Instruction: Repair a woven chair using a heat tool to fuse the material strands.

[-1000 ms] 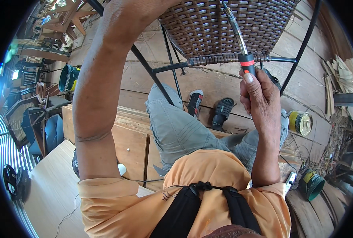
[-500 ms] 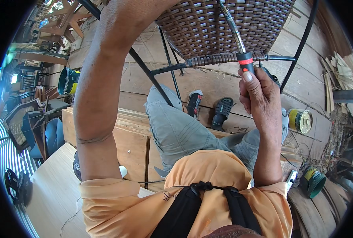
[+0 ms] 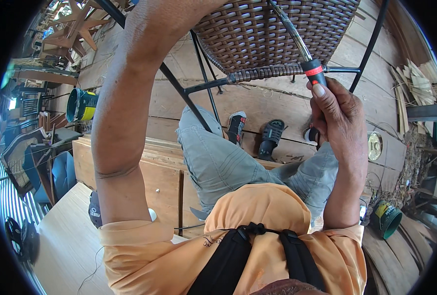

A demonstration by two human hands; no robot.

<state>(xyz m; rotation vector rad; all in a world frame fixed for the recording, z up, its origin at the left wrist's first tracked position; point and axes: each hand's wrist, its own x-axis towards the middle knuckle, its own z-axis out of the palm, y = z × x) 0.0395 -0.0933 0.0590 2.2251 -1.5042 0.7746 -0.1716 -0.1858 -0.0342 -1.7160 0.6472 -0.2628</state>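
My right hand (image 3: 343, 110) is closed round the black and red handle of a screwdriver (image 3: 297, 40). Its metal shaft slants up and left across the brown woven panel (image 3: 238, 37) of a chair, and the tip lies at the top edge of the picture. Along the panel's lower side, a black metal crossbar is wrapped in brown woven strip (image 3: 267, 73). My left arm reaches up past the chair's left leg (image 3: 171, 81). Only the wrist end of my left hand (image 3: 181, 12) shows at the top; its fingers are cut off from view.
I sit on a wooden bench-like box (image 3: 130, 164), legs apart beneath the chair. A green can (image 3: 81, 104) stands on the plank floor at left, another green can (image 3: 388, 220) at right. Dark sandals (image 3: 272, 135) are near my feet. Wood strips (image 3: 420, 88) lie far right.
My right hand has moved right, swinging the screwdriver's handle that way. The shaft slants more now. My left arm has barely moved, while the view has shifted slightly.
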